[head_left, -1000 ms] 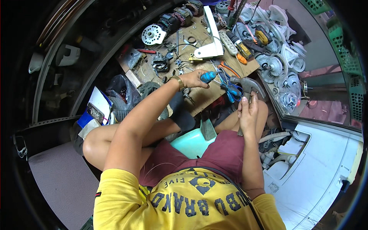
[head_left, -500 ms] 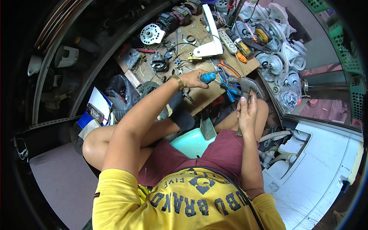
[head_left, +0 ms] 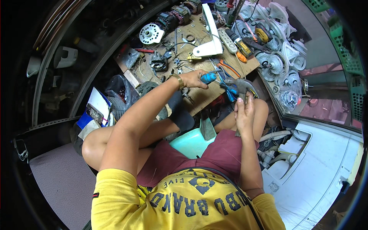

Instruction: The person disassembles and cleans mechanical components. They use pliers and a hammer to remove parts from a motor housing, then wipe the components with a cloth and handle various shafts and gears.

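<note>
The left hand [head_left: 193, 79] is closed round a blue-handled screwdriver [head_left: 209, 78] over the wooden tabletop's [head_left: 199, 97] near edge. The right hand [head_left: 244, 111] grips a grey metal part [head_left: 239, 86] just beside it; the work looks midway, with the part not yet put down.
</note>
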Demonstrator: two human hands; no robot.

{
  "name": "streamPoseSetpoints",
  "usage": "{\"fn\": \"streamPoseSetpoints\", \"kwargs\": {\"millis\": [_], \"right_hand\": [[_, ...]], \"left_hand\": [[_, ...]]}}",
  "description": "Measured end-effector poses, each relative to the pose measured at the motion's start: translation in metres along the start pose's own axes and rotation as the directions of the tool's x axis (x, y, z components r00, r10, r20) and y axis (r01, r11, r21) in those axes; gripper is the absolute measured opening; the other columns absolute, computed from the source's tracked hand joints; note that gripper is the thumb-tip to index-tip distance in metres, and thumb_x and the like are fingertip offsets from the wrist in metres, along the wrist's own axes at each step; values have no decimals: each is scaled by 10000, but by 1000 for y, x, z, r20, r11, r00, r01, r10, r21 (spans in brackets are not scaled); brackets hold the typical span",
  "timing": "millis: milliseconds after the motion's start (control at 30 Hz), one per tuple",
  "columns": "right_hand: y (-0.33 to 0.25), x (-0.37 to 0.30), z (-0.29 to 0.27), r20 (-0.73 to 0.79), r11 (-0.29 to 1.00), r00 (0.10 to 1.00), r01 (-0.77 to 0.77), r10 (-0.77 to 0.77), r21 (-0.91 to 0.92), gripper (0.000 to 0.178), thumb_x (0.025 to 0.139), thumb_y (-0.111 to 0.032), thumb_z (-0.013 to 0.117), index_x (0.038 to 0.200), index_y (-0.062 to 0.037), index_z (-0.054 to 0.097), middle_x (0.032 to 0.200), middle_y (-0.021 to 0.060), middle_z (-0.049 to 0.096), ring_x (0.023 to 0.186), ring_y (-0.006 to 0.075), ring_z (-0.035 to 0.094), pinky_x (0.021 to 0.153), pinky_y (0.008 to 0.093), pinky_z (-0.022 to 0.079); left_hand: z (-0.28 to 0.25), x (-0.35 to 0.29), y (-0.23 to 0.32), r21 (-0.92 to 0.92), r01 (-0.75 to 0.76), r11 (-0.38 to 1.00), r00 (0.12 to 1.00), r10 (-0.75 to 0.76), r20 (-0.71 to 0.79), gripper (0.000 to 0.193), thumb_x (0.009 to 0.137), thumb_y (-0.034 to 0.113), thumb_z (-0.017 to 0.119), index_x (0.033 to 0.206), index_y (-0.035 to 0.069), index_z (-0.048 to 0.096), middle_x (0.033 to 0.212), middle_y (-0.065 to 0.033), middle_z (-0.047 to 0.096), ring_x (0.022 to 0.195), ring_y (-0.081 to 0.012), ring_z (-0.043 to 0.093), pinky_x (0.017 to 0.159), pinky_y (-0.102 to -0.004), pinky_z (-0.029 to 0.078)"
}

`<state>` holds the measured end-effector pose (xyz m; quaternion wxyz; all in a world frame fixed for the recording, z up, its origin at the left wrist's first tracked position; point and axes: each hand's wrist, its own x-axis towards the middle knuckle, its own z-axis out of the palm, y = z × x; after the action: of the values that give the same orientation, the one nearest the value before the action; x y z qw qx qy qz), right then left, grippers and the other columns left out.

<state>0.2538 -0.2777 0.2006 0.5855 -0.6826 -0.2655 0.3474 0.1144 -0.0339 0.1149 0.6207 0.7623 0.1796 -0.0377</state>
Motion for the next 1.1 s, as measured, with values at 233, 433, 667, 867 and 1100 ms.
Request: {"fn": "streamPoseSetpoints", "kwargs": {"millis": [233, 433, 667, 867, 1100], "right_hand": [[2, 3, -3, 0, 1000, 1000, -6, 6, 3, 315, 1023, -152, 482, 1295, -28, 381, 699, -3, 471, 497, 37, 393, 408, 175, 320], [0, 2, 5, 38, 1000, 999, 5, -6, 17, 301, 1022, -144, 482, 1290, -45, 386, 690, -8, 463, 490, 35, 383, 404, 176, 312], [4, 3, 2, 29, 1000, 1000, 12, -12, 21, 314, 1021, -150, 489, 1297, -45, 383, 687, -8, 465, 488, 34, 380, 405, 177, 307], [4, 4, 3, 35, 999, 998, 51, -51, 3, 317, 1021, -153, 490, 1298, -38, 386, 690, -6, 465, 490, 34, 380, 411, 178, 310], [-20, 18, 13, 78, 990, 989, 134, -129, -51, 326, 1020, -180, 504, 1297, -30, 419, 697, -13, 458, 514, 32, 387, 431, 174, 318]], "left_hand": [[1, -1, 29, -26, -14, 1000, 997, 16, 75, 236, 806, 161, 761, 862, 73, 549, 709, 56, 509, 668, -66, 469, 604, -259, 428], [-4, -6, 14, -34, -22, 999, 999, 23, 32, 233, 812, 160, 758, 914, 84, 564, 732, 55, 519, 659, -53, 472, 573, -236, 423], [-2, 0, 11, -80, -28, 996, 998, 33, 56, 259, 809, 172, 773, 953, 75, 581, 777, 57, 535, 728, -59, 484, 672, -240, 445], [0, -1, 16, -65, -20, 998, 1000, 21, 13, 258, 806, 166, 777, 937, 68, 578, 798, 54, 553, 749, -66, 493, 697, -250, 451], [-4, -6, 9, -90, 6, 996, 1000, -7, -10, 253, 804, 165, 770, 936, 65, 579, 804, 51, 561, 747, -69, 494, 708, -255, 453]]}}
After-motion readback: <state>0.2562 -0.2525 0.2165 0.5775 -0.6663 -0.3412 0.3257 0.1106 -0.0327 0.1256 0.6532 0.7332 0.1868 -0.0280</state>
